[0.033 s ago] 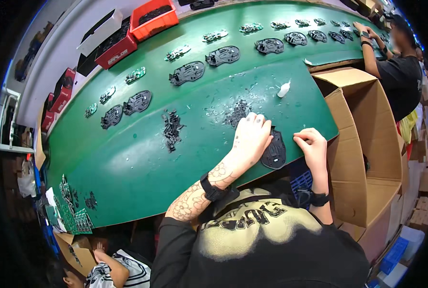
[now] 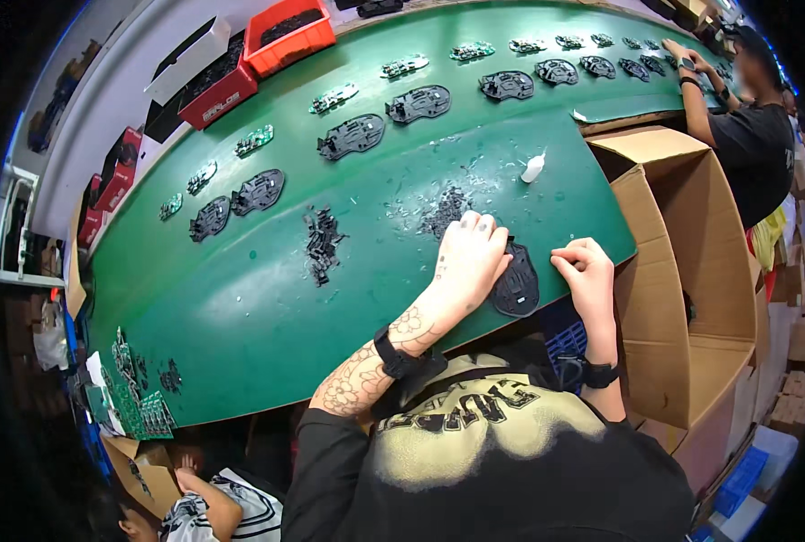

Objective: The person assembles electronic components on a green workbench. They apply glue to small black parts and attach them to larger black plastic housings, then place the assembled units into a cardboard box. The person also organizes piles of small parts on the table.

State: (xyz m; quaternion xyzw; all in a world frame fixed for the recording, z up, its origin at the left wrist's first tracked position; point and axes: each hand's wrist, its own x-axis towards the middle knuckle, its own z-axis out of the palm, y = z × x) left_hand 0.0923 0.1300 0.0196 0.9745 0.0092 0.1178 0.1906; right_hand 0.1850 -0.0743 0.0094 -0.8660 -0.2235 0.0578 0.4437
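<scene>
My left hand (image 2: 471, 254) is bent over the table, its fingers curled beside a pile of small black pieces (image 2: 448, 210). Its thumb side meets the left edge of a black plastic mouse base (image 2: 516, 282), which lies near the table's front edge. The hand hides the fingertips and whatever may be in them. Just right of the base, my right hand (image 2: 589, 276) is raised with thumb and forefinger pinched together; anything between them is too small to name. A second heap of short black pieces (image 2: 323, 246) lies to the left.
Rows of black mouse bases (image 2: 352, 137) and green circuit boards (image 2: 334, 98) line the green table (image 2: 267, 334). A small white bottle (image 2: 533, 168) stands beyond my hands. An open cardboard box (image 2: 718, 262) stands right. Co-workers sit far right and lower left; bins (image 2: 287, 54) stand behind.
</scene>
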